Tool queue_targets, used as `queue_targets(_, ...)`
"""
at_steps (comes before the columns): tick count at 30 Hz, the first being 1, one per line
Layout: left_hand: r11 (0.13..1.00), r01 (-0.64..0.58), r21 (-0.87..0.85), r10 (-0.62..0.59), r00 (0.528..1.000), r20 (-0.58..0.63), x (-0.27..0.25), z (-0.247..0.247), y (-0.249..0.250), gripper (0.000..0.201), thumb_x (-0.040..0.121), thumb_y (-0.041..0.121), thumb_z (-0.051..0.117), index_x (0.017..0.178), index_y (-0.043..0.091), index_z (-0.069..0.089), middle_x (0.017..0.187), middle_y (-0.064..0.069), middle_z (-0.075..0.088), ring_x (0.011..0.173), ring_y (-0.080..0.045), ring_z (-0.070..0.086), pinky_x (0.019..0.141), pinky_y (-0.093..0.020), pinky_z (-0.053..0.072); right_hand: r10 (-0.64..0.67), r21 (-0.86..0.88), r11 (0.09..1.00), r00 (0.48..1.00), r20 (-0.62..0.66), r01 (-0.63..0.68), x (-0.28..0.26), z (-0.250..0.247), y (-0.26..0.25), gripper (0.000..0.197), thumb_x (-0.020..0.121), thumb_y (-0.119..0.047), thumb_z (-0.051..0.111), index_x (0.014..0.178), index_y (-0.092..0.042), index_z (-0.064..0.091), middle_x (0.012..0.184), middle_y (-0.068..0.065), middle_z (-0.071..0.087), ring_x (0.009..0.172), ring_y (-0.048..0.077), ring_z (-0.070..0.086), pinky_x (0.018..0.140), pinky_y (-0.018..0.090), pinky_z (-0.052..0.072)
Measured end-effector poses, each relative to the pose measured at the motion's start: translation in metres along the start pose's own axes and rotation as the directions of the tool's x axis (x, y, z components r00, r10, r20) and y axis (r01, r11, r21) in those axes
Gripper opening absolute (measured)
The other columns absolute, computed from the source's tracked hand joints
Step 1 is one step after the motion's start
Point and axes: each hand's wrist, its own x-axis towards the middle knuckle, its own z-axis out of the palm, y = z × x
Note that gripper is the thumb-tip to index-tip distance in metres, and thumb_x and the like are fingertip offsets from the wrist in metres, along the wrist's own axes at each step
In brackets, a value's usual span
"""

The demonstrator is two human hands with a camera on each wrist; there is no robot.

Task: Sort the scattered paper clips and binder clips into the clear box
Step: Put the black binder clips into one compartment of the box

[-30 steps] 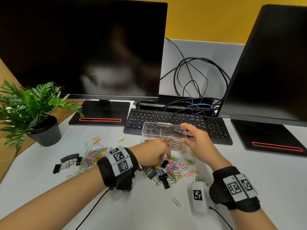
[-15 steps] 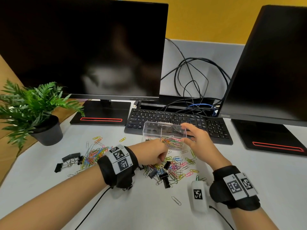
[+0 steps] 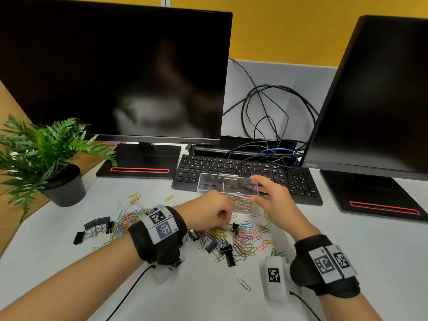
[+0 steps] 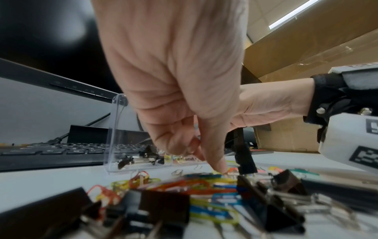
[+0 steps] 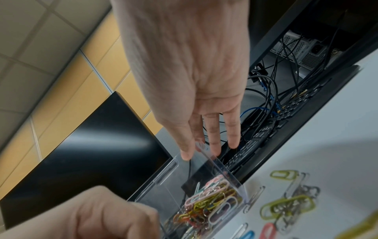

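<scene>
The right hand [image 3: 275, 202] is gripping one end of the box [image 3: 210, 184], steadying it on the desk [image 3: 208, 297], while the left hand [image 3: 208, 216], just in front of the box, is pinching clips [image 3: 243, 237] bound for it.

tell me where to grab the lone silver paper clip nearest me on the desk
Probably from straight above, pinching the silver paper clip across its two long sides near a rounded end. It lies flat on the desk, apart from the pile, so nothing crowds either side.

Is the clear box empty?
No, the clear box holds a heap of colourful paper clips in its right compartment.
</scene>
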Motion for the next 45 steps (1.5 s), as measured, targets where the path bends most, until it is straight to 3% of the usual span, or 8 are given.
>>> queue_targets(3, 0.997, -0.046, -0.057, 0.037, 0.988, -0.153, -0.005, -0.013, 0.001, 0.006, 0.084, 0.017, 0.071, 0.084, 0.012, 0.074, 0.082, 0.005, 0.062, 0.066, -0.001, 0.054, 0.067, -0.020, 0.049, -0.002, 0.004, 1.000, 1.000, -0.005, 0.002, 0.000, -0.001, -0.001, 0.050, 0.090, -0.005, 0.060, 0.134, -0.025, 0.048, 0.133, -0.003, 0.055, 0.124, 0.017, 0.052, 0.105, 0.043, 0.044)
queue_targets(12, 0.988, 0.155, -0.003, -0.137, 0.866, -0.481, -0.011, -0.056, -0.018, 0.010, 0.089, 0.016, 0.066, 0.091, 0.014, 0.075, 0.082, 0.003, 0.070, 0.070, -0.004, 0.059, 0.070, -0.017, 0.048, 0.009, 0.005, 1.000, 1.000, 0.008, -0.009, -0.001, -0.002, -0.002, 0.052, 0.091, -0.005, 0.059, 0.137, -0.026, 0.046, 0.135, -0.003, 0.054, 0.127, 0.016, 0.049, 0.106, 0.042, 0.042)
queue_targets(18, 0.942, 0.311, 0.125, -0.248, 0.898, -0.365, -0.005, -0.053, -0.022, 0.017, 0.092, 0.016, 0.059, 0.102, 0.014, 0.073, 0.096, -0.004, 0.071, 0.085, -0.020, 0.065, 0.083, -0.034, 0.054, 0.007, -0.007, 1.000, 1.000, 0.010, -0.007, -0.001, -0.002, -0.002, 0.052, 0.091, -0.006, 0.059, 0.137, -0.026, 0.046, 0.135, -0.003, 0.054, 0.127, 0.016, 0.049, 0.107, 0.042, 0.042)
queue_targets(23, 0.975, 0.207, 0.086, -0.156, 0.900, -0.407, -0.014, -0.050, -0.011, 0.011, 0.085, 0.028, 0.070, 0.091, 0.019, 0.068, 0.084, 0.007, 0.063, 0.067, -0.002, 0.051, 0.068, -0.024, 0.046, 0.016, 0.022, 1.000, 1.000, 0.011, -0.016, 0.000, -0.001, 0.000, 0.053, 0.091, -0.006, 0.059, 0.138, -0.026, 0.045, 0.136, -0.001, 0.053, 0.127, 0.017, 0.049, 0.106, 0.044, 0.042)
queue_targets(27, 0.995, 0.031, 0.096, -0.029, 0.999, -0.027, -0.023, -0.037, 0.020, 0.025, 0.080, 0.034, 0.075, 0.099, 0.018, 0.069, 0.086, 0.007, 0.066, 0.064, 0.004, 0.050, 0.058, -0.011, 0.037, 0.007, 0.020, 1.000, 1.000, 0.001, -0.007, 0.000, 0.000, 0.000, 0.053, 0.090, -0.006, 0.060, 0.138, -0.024, 0.046, 0.136, 0.000, 0.054, 0.127, 0.018, 0.050, 0.106, 0.045, 0.043)
queue_targets(31, 0.982, -0.077, 0.174, 0.030, 0.966, 0.258, -0.018, -0.010, 0.039, 0.036, 0.079, 0.025, 0.076, 0.112, 0.017, 0.065, 0.094, 0.005, 0.058, 0.072, -0.006, 0.049, 0.058, -0.016, 0.038, 0.020, 0.016, 1.000, 1.000, -0.005, -0.020, 0.001, 0.000, -0.001, 0.054, 0.090, -0.006, 0.061, 0.138, -0.025, 0.046, 0.135, 0.000, 0.055, 0.127, 0.019, 0.050, 0.106, 0.046, 0.043)
queue_targets(34, 0.980, -0.087, 0.178, 0.016, 0.931, 0.366, -0.013, 0.007, 0.040, 0.042, 0.074, 0.010, 0.075, 0.113, 0.020, 0.062, 0.104, 0.000, 0.058, 0.087, -0.022, 0.058, 0.068, -0.036, 0.053, 0.027, 0.020, 0.999, 1.000, -0.003, -0.027, -0.001, 0.000, -0.002, 0.053, 0.090, -0.006, 0.060, 0.138, -0.025, 0.045, 0.137, -0.001, 0.054, 0.128, 0.018, 0.049, 0.107, 0.045, 0.042)
queue_targets(45, 0.991, -0.099, 0.095, 0.075, 0.971, 0.227, -0.015, 0.005, 0.039, 0.021, 0.079, -0.001, 0.060, 0.095, 0.010, 0.068, 0.090, -0.001, 0.067, 0.071, -0.007, 0.053, 0.056, -0.007, 0.036, 0.027, 0.029, 0.999, 1.000, 0.002, -0.027, -0.002, -0.001, -0.005, 0.051, 0.090, -0.005, 0.060, 0.137, -0.022, 0.047, 0.136, 0.000, 0.054, 0.127, 0.019, 0.050, 0.106, 0.044, 0.042)
